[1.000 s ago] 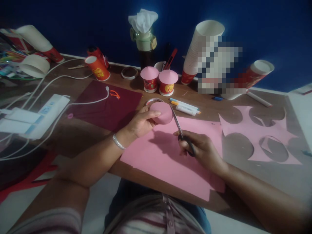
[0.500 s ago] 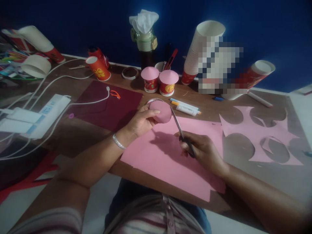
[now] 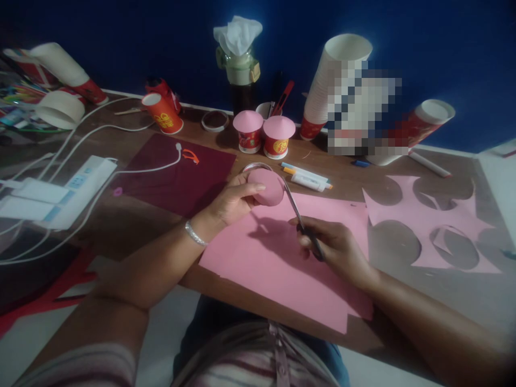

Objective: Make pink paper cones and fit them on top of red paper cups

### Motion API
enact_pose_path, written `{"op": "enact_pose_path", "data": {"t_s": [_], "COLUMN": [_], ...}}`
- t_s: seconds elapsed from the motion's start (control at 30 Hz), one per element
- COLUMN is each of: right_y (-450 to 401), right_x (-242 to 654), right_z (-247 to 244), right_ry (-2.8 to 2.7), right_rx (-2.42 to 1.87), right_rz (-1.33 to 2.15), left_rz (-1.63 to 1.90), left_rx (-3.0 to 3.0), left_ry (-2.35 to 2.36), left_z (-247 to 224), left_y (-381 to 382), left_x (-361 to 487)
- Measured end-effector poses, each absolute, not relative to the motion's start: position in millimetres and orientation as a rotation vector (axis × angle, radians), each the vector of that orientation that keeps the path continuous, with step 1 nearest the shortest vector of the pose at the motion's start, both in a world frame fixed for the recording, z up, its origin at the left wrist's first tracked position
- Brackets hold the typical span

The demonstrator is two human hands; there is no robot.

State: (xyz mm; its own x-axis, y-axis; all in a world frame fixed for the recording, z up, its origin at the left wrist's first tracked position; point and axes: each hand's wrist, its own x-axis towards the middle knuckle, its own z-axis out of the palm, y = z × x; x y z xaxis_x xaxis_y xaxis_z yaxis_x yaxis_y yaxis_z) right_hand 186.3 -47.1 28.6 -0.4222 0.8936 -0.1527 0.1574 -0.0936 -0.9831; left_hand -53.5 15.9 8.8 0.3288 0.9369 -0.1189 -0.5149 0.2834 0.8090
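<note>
Hardly anything has moved since a second ago; the things on the desk [image 3: 342,183] sit a tiny bit farther right in my view, and both hands are in nearly the same spots; the pink paper circle [image 3: 267,187] is a hair lower than half a second ago.

From far off, I have my left hand [image 3: 237,200] pinched on that circle, with the thumb on its face and the fingers behind; the circle is held up over the top left part of a big pink sheet [image 3: 282,269], and a shadow falls on that sheet. My right hand [image 3: 330,239] is curled around the black handles of the scissors [image 3: 294,204]; the blades point up to the right edge of the circle, just as they did before; I cannot tell how wide the blades stand.

Behind the circle, part of a ring [image 3: 252,165] peeks out; to its right lie a white marker [image 3: 308,181] and a thin pen [image 3: 304,170]; farther back, two red cups [image 3: 276,148] stand side by side with pink pointy tops [image 3: 279,127], same as before; a pink scrap [image 3: 433,217] with big round holes lies on the right; a dark red sheet [image 3: 205,180] lies on the left.
</note>
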Motion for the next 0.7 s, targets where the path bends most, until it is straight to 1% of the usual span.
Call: {"op": "enact_pose_path", "data": {"t_s": [0.37, 0.7], "right_y": [-46.2, -46.0], "right_x": [186.6, 184.0], "right_z": [27.8, 29.8], "right_ry": [-1.603, -1.58], "right_rx": [-1.172, -1.158], "right_rz": [1.559, 1.582], "left_rz": [0.975, 0.97], "left_rx": [0.802, 0.827], "left_ry": [0.7, 0.707], "left_z": [5.8, 7.7], "left_y": [16.1, 14.7], "left_x": [-55.0, -53.3]}}
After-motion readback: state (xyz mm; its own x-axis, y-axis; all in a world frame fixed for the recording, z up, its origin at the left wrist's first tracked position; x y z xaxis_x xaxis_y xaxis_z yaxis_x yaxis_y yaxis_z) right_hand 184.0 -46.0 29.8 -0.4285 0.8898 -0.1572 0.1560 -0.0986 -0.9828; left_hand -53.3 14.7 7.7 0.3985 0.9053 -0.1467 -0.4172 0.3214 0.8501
